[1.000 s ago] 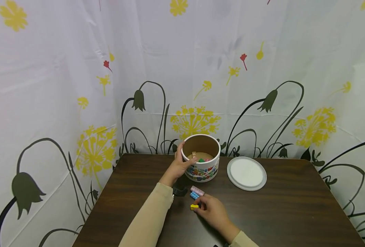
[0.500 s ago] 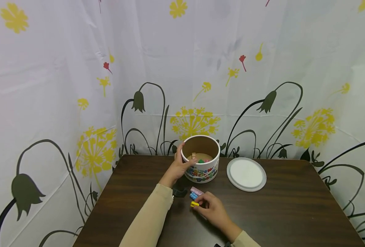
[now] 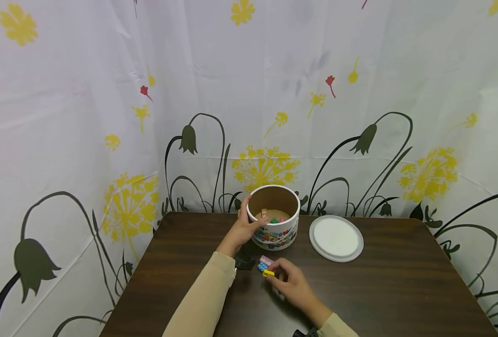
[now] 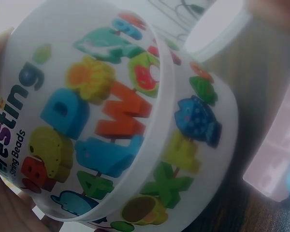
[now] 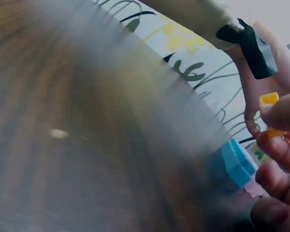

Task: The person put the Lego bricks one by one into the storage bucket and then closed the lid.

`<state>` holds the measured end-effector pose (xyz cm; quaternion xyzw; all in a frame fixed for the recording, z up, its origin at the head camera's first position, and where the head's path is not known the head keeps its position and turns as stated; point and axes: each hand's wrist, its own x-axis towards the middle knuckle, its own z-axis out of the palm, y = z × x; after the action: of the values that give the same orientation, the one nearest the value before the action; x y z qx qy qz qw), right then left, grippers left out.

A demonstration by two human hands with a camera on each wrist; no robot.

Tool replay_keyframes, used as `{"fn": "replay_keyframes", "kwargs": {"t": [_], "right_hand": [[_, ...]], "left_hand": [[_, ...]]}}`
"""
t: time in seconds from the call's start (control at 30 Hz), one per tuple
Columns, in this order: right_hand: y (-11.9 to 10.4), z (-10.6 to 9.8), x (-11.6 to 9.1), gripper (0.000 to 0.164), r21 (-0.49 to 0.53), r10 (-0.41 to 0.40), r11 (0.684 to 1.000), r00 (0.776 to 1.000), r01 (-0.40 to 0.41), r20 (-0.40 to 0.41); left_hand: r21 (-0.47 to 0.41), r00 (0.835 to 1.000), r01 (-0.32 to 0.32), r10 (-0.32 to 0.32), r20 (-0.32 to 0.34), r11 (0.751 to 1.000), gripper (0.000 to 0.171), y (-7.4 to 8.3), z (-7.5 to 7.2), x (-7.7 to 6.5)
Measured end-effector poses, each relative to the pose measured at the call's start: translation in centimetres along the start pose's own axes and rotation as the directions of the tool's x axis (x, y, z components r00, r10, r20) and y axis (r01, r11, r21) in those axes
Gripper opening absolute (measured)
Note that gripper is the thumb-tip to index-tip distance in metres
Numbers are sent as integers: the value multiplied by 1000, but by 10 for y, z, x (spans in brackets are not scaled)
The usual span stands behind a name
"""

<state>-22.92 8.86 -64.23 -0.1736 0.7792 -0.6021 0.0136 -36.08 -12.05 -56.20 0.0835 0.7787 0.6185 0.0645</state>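
Observation:
My left hand (image 3: 241,230) grips the left side of a round white tub (image 3: 276,237), its thumb over the near rim. Colourful letters and animals are printed on the tub in the left wrist view. Between the thumb and fingers of my right hand (image 3: 293,283) is a yellow toy brick (image 3: 268,273), pinched in front of the tub. Just behind it on the table lie a blue toy brick (image 3: 262,267) and a pink toy brick (image 3: 267,260), close together. In the right wrist view the fingers partly cover the yellow brick (image 5: 269,99).
Several bricks, one green brick (image 3: 274,220) among them, lie inside the tub. To its right a round white lid (image 3: 336,238) lies flat on the dark wooden table (image 3: 384,276). A flower-patterned curtain (image 3: 266,93) hangs behind the table's back edge.
My right hand has lifted the yellow brick and moved it slightly away from me, up to the blue brick. The left hand stays on the tub.

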Motion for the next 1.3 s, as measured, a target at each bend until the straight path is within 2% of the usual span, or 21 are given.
{"fn": "replay_keyframes", "kwargs": {"t": [0.17,0.33,0.5,0.7,0.77,0.83,1.0,1.1,1.3], "right_hand": [[-13,-12,12,14,50,-42,998,998,45,-53],[-40,-37,35,15,102,-110,987,984,125,-140],[-68,-67,68,18,138,-119,979,967,152,-227],[-90,-91,117,20,104,-135,981,965,161,-227],[-95,-94,136,21,130,-125,979,966,157,-228],[-99,-94,154,24,200,-112,967,967,158,-227],[-91,-90,185,20,378,-6,921,976,91,-219],[-84,-87,189,17,375,47,926,975,39,-218],[-82,-85,189,25,286,38,958,978,23,-206]], "left_hand": [[-8,1000,-1,1,-4,1000,106,-4,2,-1],[-1,1000,-9,9,-11,1000,106,-4,3,-1],[0,1000,1,-1,-2,1000,107,-2,3,-2],[-1,1000,17,-17,23,1000,110,-1,2,-2],[-8,1000,13,-13,18,1000,109,1,1,-1],[-11,1000,8,-8,11,1000,107,2,1,0],[-3,1000,0,0,16,1000,105,3,1,2],[4,1000,9,-9,21,1000,106,2,2,1],[-2,1000,11,-11,-6,1000,105,0,3,2]]}}
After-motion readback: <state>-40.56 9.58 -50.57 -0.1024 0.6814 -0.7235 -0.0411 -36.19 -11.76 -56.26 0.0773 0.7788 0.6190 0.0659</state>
